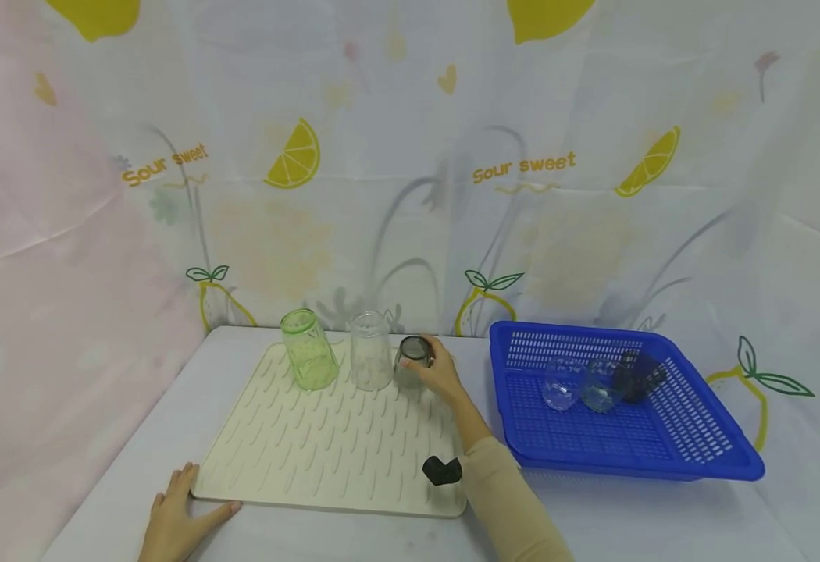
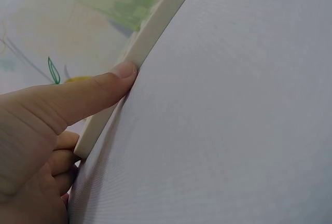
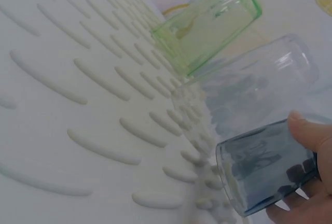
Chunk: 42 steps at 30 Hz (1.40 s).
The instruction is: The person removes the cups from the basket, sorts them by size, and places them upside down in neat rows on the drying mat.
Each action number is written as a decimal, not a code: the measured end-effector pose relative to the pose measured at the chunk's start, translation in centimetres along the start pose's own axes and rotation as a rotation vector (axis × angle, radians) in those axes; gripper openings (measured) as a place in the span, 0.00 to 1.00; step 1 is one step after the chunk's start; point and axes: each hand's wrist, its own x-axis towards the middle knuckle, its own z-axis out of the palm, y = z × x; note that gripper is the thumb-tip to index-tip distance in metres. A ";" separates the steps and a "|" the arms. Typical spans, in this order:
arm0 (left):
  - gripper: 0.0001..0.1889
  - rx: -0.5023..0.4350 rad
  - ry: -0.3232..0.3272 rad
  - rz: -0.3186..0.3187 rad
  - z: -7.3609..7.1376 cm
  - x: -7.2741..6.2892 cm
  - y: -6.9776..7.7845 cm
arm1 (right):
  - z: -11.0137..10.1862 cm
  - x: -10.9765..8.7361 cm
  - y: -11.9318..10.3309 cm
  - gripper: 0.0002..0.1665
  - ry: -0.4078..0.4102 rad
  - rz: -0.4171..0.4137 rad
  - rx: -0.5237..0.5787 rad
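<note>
My right hand (image 1: 441, 375) grips a small dark grey glass (image 3: 264, 167) near its upper end, fingers on one side and thumb on the other. The glass is at the back right of a cream ridged drying mat (image 1: 326, 460); whether its lower rim touches the mat I cannot tell. Beside it stands a clear glass (image 1: 371, 355), then a taller green glass (image 1: 309, 351) farther left. At the mat's front left corner, my left hand (image 1: 174, 519) spreads round it, thumb (image 2: 111, 81) touching the front edge and the other fingers at the left side.
Right of the mat, a blue plastic basket (image 1: 621, 464) holds two clear glasses (image 1: 562, 384) (image 1: 601, 386) and a dark, black-looking item (image 1: 638, 376). A lemon-print cloth (image 1: 396, 156) hangs behind the white table (image 1: 297, 538).
</note>
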 end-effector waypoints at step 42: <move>0.55 0.000 0.015 -0.003 -0.1 -0.2 0.3 | 0.1 -0.4 2.6 0.41 -0.036 -0.076 -0.131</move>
